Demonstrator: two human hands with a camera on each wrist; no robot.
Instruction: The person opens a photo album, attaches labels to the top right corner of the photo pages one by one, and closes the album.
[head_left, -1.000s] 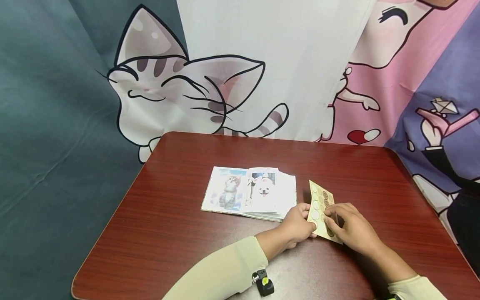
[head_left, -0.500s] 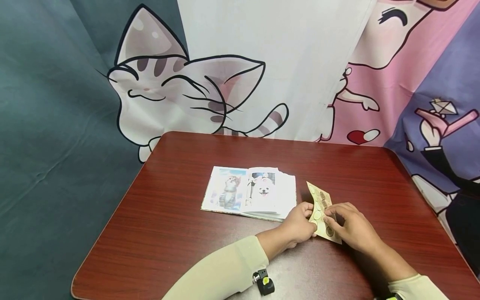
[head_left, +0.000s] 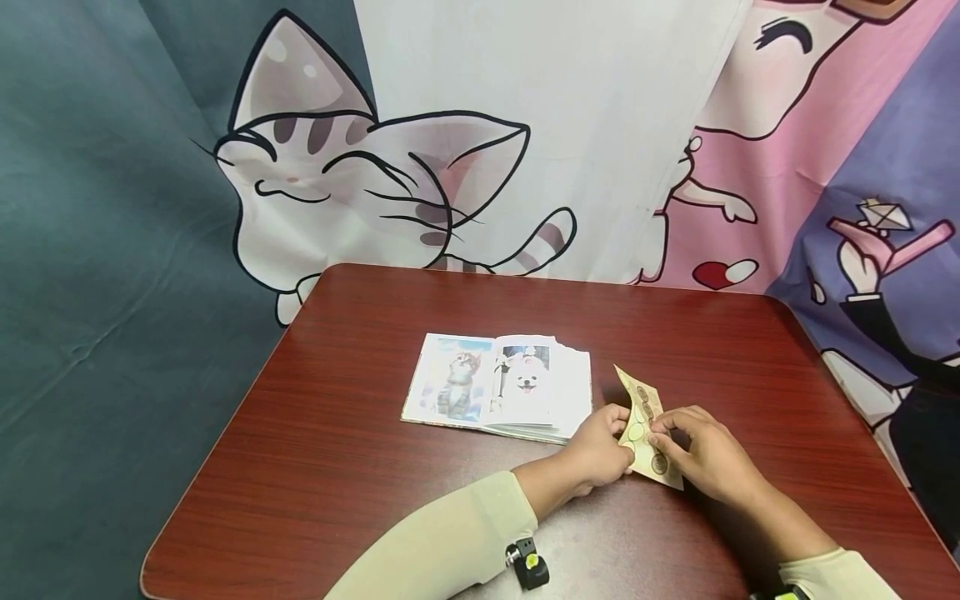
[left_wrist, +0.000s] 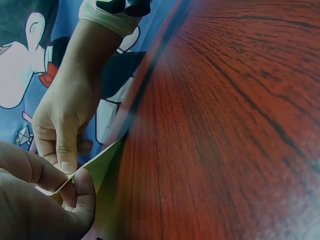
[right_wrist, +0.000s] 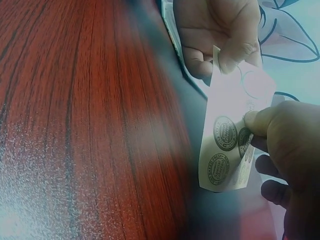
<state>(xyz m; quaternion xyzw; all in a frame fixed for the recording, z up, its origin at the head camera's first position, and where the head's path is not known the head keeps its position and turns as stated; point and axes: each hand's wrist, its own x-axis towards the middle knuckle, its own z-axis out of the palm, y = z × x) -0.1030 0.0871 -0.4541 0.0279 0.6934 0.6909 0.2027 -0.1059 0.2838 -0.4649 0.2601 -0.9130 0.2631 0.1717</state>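
Note:
A cream sheet of round stickers (head_left: 639,410), printed with brown stamp-like circles, is held up off the table between both hands. My left hand (head_left: 597,446) grips its left edge, thumb on the front. At the middle of the sheet, my right hand (head_left: 701,450) pinches with thumb and index finger. In the right wrist view, printed stickers (right_wrist: 225,133) show on the lower part, while the upper part has blank circle outlines. The sheet bows along its length. The right fingertips cover what lies directly beneath them.
An open book (head_left: 573,379) lies left of the sheet, with a kitten picture (head_left: 459,379) and a white dog picture (head_left: 527,379) on its pages. The reddish-brown wooden table (head_left: 337,500) reaches back to a cartoon cat curtain (head_left: 337,192).
The sheet has bent more, its upper end curving and turning slightly. Both hands stay nearly in place, the right still pinching at the sheet's middle.

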